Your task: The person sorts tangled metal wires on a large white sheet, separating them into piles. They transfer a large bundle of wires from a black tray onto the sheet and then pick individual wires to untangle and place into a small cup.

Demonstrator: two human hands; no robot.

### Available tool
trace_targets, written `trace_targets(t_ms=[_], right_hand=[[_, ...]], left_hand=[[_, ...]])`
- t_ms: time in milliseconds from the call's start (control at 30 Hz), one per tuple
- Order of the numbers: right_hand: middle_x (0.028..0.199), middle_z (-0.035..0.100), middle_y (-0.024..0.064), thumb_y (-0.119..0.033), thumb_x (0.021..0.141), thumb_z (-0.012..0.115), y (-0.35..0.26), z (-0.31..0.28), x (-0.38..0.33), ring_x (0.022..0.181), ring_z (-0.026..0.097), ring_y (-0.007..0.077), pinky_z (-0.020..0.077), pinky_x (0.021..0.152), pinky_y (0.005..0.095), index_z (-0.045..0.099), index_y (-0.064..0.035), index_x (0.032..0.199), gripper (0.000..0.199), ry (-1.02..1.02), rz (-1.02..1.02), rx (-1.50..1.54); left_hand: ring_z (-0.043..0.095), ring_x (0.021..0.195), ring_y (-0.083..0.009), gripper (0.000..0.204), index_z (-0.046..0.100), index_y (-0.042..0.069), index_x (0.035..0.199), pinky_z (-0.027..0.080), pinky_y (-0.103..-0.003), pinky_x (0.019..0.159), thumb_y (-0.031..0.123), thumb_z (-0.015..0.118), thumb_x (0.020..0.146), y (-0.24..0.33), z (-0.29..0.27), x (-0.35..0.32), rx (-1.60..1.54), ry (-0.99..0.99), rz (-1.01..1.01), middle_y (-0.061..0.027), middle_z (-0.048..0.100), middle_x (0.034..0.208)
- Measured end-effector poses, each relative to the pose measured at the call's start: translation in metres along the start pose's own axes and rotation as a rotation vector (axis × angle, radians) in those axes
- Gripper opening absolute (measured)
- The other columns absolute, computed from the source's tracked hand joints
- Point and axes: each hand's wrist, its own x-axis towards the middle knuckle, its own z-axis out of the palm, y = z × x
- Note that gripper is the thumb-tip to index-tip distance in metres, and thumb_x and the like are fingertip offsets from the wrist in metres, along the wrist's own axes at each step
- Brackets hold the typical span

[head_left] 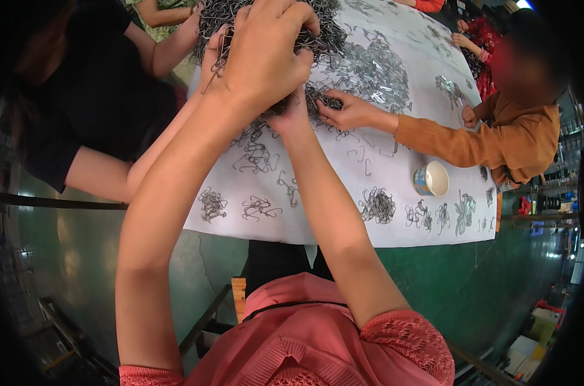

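Observation:
A big dark heap of S-shaped metal hooks (pixel 330 32) rises at the table's far edge. My left hand (pixel 266 55) reaches over its front with fingers curled into the hooks, thumb bent to the right. Lower and slightly right, my right hand (pixel 291 114) is at the foot of the heap, its fingers hidden behind my left hand and the hooks. Close by on the right, a co-worker's hand (pixel 350 110) grips a bunch of hooks (pixel 330 101). Another person's hand at my left, partly behind my wrist, has a hook (pixel 222 55) at its fingers.
On the white-covered table (pixel 318 212) lie small hook piles, among them a dense one (pixel 377 205) and a looser one (pixel 261 208). A paper cup (pixel 431 179) stands at the right. Hooks under shiny plastic (pixel 382 71) spread behind. People sit left, right and far.

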Motion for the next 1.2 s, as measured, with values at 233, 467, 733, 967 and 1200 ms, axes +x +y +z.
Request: trace_targets(t_ms=[233,467,733,967,1200], right_hand=[[0.126,0.052,0.0039,-0.048,0.093,0.042,0.0,0.003,0.005,0.116,0.051,0.0205,0.0435,0.095,0.0409,0.045,-0.0158,0.129,0.048,-0.036,-0.01,-0.045],[0.126,0.052,0.0038,-0.05,0.093,0.042,-0.005,0.009,-0.001,0.115,0.051,0.0203,0.0443,0.094,0.0408,0.045,-0.016,0.129,0.05,-0.015,0.01,-0.062],[0.128,0.051,0.0048,-0.059,0.09,0.042,-0.004,0.005,0.004,0.117,0.05,0.0209,0.0443,0.094,0.0401,0.043,-0.0164,0.132,0.059,0.007,-0.02,-0.046],[0.129,0.05,0.0044,-0.059,0.091,0.038,-0.011,0.017,-0.008,0.121,0.047,0.0219,0.0414,0.097,0.0416,0.043,-0.016,0.133,0.06,0.044,-0.021,-0.091],[0.129,0.05,0.0061,-0.057,0.092,0.036,-0.013,0.004,-0.001,0.12,0.047,0.0224,0.0418,0.095,0.0457,0.044,-0.0146,0.13,0.058,0.089,-0.024,-0.14]], left_hand=[[0.048,0.084,-0.0328,0.023,0.052,0.005,0.081,0.038,-0.04,0.076,-0.001,0.06,0.06,0.006,-0.007,0.005,0.028,-0.038,-0.026,-0.0127,0.048,0.081],[0.048,0.084,-0.033,0.023,0.052,0.006,0.08,0.038,-0.04,0.077,-0.001,0.06,0.06,-0.002,0.002,0.001,0.012,0.01,0.01,-0.013,0.048,0.081],[0.048,0.085,-0.0322,0.022,0.052,0.006,0.08,0.038,-0.039,0.078,-0.001,0.06,0.06,-0.003,0.0,0.001,0.005,0.037,0.017,-0.0128,0.048,0.081],[0.048,0.086,-0.032,0.021,0.053,0.006,0.08,0.038,-0.039,0.079,-0.001,0.06,0.061,0.0,0.001,0.0,0.028,0.003,-0.023,-0.0124,0.048,0.081],[0.048,0.087,-0.0325,0.022,0.052,0.006,0.081,0.038,-0.04,0.079,0.0,0.06,0.062,-0.002,0.003,-0.003,0.02,-0.001,-0.004,-0.0125,0.048,0.083]])
